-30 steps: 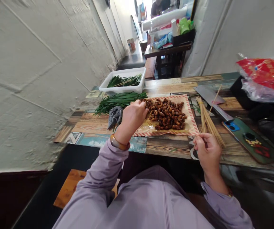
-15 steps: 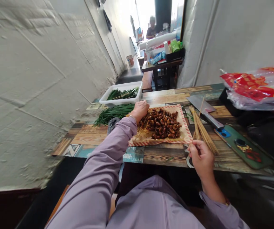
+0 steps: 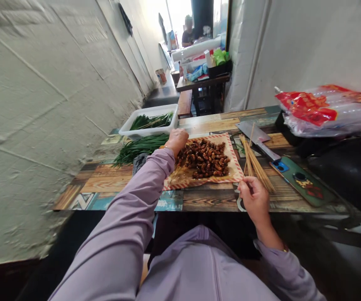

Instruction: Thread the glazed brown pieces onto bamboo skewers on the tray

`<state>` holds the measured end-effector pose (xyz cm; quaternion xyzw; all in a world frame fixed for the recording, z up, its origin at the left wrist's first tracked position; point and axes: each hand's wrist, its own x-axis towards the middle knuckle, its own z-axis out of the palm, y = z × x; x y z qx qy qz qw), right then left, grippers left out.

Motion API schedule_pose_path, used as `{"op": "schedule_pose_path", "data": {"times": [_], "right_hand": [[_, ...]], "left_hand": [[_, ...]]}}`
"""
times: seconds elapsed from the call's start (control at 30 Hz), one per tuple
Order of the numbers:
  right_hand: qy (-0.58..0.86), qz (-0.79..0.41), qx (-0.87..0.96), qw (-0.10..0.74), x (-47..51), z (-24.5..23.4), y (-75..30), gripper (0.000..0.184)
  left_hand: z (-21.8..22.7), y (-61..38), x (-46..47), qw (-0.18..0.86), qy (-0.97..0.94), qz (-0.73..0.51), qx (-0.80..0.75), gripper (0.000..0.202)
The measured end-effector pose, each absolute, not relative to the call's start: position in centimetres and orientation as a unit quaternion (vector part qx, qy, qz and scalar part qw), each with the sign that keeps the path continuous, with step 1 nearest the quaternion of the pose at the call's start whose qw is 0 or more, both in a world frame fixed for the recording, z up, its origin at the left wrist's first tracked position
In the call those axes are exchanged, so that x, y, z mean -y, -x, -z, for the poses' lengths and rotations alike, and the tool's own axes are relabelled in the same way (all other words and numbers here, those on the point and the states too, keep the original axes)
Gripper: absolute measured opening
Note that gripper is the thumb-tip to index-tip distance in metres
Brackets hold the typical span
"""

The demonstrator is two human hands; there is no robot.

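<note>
A striped-edged paper sheet [image 3: 235, 167] lies on the table under a heap of glossy brown pieces [image 3: 210, 161] that look like insect pupae. My left hand [image 3: 177, 140] is closed at the sheet's far left corner, its fingertips hidden behind its back. With thumb and finger, my right hand [image 3: 255, 196] pinches the sheet's near right corner. Just beyond it lies a bundle of bamboo skewers [image 3: 258, 169]; one slants upward from close to the fingertips. Left of the heap are loose green chives [image 3: 139, 147] and a bunched grey cloth [image 3: 139, 162], partly behind my left forearm.
A white tub [image 3: 124, 127] of chives stands at the far left. On the right lie a cleaver [image 3: 254, 131], a phone [image 3: 305, 179] and red-printed plastic packs [image 3: 312, 108]. A wall [image 3: 42, 125] runs along the left. Farther back, a person [image 3: 188, 35] sits beyond a laden table [image 3: 203, 83].
The whole view has shifted slightly, so everything appears a little farther left. Both hands keep their places at the sheet's corners, and the heap looks unchanged.
</note>
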<state>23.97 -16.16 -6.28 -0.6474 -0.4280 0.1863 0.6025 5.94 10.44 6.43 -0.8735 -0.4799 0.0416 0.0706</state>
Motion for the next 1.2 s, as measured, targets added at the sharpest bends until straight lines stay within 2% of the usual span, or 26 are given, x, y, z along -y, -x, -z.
{"op": "schedule_pose_path", "data": {"times": [0.1,0.17,0.27,0.37,0.47,0.67,0.87,1.2], "right_hand": [[0.649,-0.192,0.421,0.603,16.2,6.5,-24.0,0.026],[0.650,-0.188,0.416,0.607,16.2,6.7,-24.1,0.026],[0.661,-0.160,0.417,0.603,16.2,6.8,-24.2,0.024],[0.660,-0.105,0.449,0.593,15.9,6.5,-24.4,0.021],[0.641,-0.066,0.502,0.577,15.3,6.1,-24.5,0.017],[0.650,-0.120,0.499,0.560,14.5,6.6,-24.4,0.021],[0.672,-0.170,0.459,0.556,14.3,7.1,-23.5,0.026],[0.653,-0.202,0.446,0.577,15.5,5.9,-22.1,0.023]], "left_hand": [[-8.3,-5.8,-8.4,0.063,0.873,0.025,0.483,0.024],[-9.0,-5.8,-5.3,-0.082,0.863,0.176,0.466,0.019],[-8.2,-6.0,1.3,-0.384,0.774,0.326,0.384,0.019],[-5.4,-6.4,7.3,-0.606,0.646,0.334,0.321,0.025],[-2.8,-6.5,9.9,-0.715,0.543,0.321,0.302,0.033],[-2.0,-5.3,9.1,-0.770,0.453,0.376,0.245,0.040],[-1.3,-4.2,7.8,-0.760,0.447,0.407,0.236,0.037],[-1.1,-3.8,6.2,-0.751,0.431,0.427,0.258,0.036]]}}
